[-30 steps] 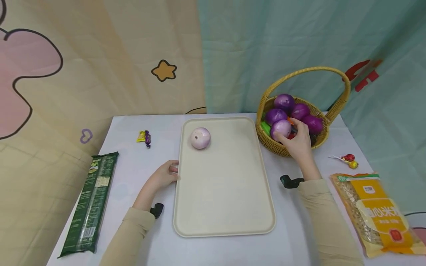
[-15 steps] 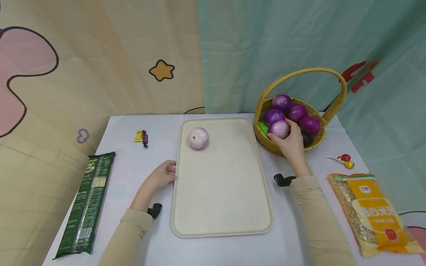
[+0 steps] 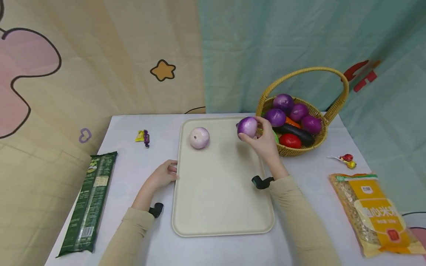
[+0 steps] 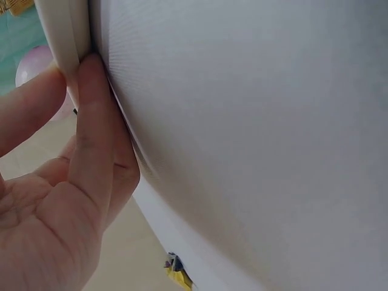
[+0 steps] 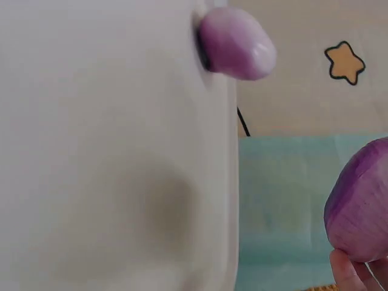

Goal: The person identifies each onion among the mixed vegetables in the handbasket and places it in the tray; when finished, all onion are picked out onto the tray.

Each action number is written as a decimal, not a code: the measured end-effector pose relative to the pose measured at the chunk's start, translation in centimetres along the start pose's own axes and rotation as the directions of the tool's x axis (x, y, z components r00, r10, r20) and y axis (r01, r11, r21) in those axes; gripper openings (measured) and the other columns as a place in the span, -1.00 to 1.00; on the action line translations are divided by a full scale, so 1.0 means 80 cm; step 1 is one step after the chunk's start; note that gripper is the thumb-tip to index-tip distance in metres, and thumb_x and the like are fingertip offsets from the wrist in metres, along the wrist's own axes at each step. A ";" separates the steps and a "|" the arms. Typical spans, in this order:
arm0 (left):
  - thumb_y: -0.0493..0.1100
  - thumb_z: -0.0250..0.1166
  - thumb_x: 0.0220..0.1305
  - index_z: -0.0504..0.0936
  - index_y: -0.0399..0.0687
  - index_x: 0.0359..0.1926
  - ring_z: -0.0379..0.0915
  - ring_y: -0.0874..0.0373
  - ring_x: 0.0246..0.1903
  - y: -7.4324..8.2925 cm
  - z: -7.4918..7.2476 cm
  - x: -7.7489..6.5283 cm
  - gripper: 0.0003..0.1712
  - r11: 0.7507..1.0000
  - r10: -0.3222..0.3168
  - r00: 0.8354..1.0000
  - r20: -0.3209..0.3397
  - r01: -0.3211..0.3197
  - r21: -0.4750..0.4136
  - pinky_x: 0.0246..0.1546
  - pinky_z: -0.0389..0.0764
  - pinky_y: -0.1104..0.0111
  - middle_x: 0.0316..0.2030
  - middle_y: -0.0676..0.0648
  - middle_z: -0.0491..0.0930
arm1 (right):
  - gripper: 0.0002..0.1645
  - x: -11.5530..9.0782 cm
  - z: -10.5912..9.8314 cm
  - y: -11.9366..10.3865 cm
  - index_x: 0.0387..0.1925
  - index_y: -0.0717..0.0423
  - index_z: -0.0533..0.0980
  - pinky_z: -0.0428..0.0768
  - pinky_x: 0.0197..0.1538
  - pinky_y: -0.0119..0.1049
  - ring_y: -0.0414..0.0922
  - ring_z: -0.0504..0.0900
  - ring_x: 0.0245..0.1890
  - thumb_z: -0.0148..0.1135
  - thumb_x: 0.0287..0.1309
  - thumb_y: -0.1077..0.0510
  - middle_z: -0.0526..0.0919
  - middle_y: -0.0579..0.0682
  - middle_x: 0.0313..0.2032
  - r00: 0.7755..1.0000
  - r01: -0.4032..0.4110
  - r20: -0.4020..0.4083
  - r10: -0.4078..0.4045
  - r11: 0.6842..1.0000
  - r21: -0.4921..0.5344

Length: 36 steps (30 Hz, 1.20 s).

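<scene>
White table (image 3: 139,173) carries the cream rectangular plastic tray (image 3: 223,207) and woven wicker basket (image 3: 332,114). Your right hand (image 3: 263,142) grips a purple onion (image 3: 247,126) held above the tray's far right edge, beside the basket. Step looks like carry-over; next move calls for lowering it near the 1 pale onion (image 3: 199,137). Your left hand (image 3: 163,175) rests against the tray's left rim, fingers pinching it.

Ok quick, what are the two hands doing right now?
Left hand: fingers pinch the left rim of the tray.
Right hand: holds a purple onion above the tray, near the basket.
</scene>
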<state>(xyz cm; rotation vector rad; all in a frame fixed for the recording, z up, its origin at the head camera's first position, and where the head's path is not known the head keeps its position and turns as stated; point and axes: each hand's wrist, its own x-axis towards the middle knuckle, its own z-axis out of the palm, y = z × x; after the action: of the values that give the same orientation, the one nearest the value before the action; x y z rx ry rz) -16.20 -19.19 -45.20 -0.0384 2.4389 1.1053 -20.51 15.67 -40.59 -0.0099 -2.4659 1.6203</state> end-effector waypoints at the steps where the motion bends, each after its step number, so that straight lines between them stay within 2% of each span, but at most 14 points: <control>1: -0.39 0.22 0.21 0.27 -0.35 0.36 0.48 -0.06 -0.12 0.000 0.000 0.000 -0.32 1.000 -0.005 1.000 0.000 0.005 -0.004 -0.08 0.50 0.18 -0.04 -0.30 0.52 | -0.04 0.002 0.010 0.001 0.34 0.17 0.25 0.52 0.23 0.00 0.07 0.38 0.20 0.52 -0.03 0.02 0.37 0.18 0.24 1.000 0.001 0.021 -0.002 1.000 0.007; 6: -0.39 0.24 0.20 0.28 -0.35 0.36 0.49 -0.05 -0.13 0.001 0.001 -0.001 -0.32 1.000 -0.013 1.000 -0.005 0.013 -0.006 -0.11 0.51 0.20 -0.04 -0.30 0.52 | -0.03 0.014 0.056 0.012 0.35 0.18 0.25 0.50 0.24 -0.01 0.07 0.38 0.24 0.53 -0.03 0.02 0.36 0.16 0.27 0.995 -0.012 0.096 0.011 1.000 0.006; 10: -0.37 0.25 0.19 0.28 -0.34 0.35 0.50 -0.07 -0.11 -0.004 0.001 0.003 -0.31 1.000 -0.006 1.000 0.001 0.006 -0.015 -0.09 0.52 0.16 -0.04 -0.31 0.52 | -0.03 0.025 0.084 0.026 0.37 0.19 0.23 0.43 0.30 -0.01 0.08 0.36 0.28 0.50 0.00 0.01 0.33 0.20 0.31 0.988 -0.045 0.144 0.055 0.997 -0.068; 15: -0.31 0.30 0.19 0.28 -0.33 0.34 0.49 -0.03 -0.19 -0.022 0.001 0.013 -0.30 0.999 0.038 0.999 0.010 -0.038 -0.016 -0.20 0.51 0.23 -0.10 -0.26 0.52 | -0.02 0.034 0.105 0.039 0.41 0.19 0.22 0.32 0.39 0.01 0.11 0.32 0.34 0.45 0.06 -0.04 0.30 0.24 0.34 0.981 -0.050 0.179 0.079 0.985 -0.165; 18: -0.31 0.29 0.20 0.29 -0.32 0.35 0.49 -0.03 -0.17 -0.019 0.001 0.012 -0.30 1.000 0.021 1.000 0.006 -0.021 -0.018 -0.18 0.52 0.23 -0.08 -0.26 0.52 | -0.01 0.037 0.111 0.040 0.46 0.12 0.17 0.30 0.40 0.03 0.13 0.28 0.37 0.40 0.12 -0.09 0.26 0.23 0.37 0.974 -0.042 0.209 0.084 0.980 -0.194; 22: -0.36 0.25 0.22 0.28 -0.31 0.37 0.50 -0.06 -0.10 -0.002 0.001 0.003 -0.31 1.000 -0.020 1.000 0.001 0.020 -0.024 -0.08 0.53 0.19 -0.02 -0.29 0.51 | 0.01 0.039 0.114 0.038 0.51 0.04 0.09 0.29 0.41 0.05 0.15 0.27 0.39 0.35 0.17 -0.12 0.22 0.24 0.38 0.963 -0.043 0.250 0.100 0.974 -0.223; 24: -0.36 0.24 0.22 0.28 -0.32 0.36 0.50 -0.06 -0.10 0.002 0.002 0.001 -0.32 1.000 -0.013 1.000 -0.001 0.013 -0.020 -0.09 0.53 0.20 -0.02 -0.30 0.52 | 0.02 0.040 0.114 0.036 0.51 0.05 0.08 0.29 0.42 0.05 0.15 0.26 0.40 0.36 0.16 -0.10 0.21 0.24 0.39 0.961 -0.047 0.255 0.107 0.972 -0.229; 36: -0.36 0.24 0.23 0.27 -0.36 0.36 0.51 -0.08 -0.09 -0.001 0.003 -0.002 -0.32 1.000 -0.008 1.000 -0.010 0.008 -0.002 -0.08 0.53 0.15 -0.03 -0.31 0.52 | 0.01 0.033 0.106 0.021 0.48 0.18 0.11 0.25 0.44 0.04 0.15 0.23 0.42 0.39 0.15 -0.04 0.21 0.25 0.40 0.954 -0.037 0.278 0.110 0.966 -0.257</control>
<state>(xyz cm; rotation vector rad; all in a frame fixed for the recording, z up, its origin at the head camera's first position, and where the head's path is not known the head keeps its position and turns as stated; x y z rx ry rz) -15.97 -19.12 -45.32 -0.0543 2.4443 1.1060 -24.63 8.92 -45.00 0.1087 -2.9133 1.4142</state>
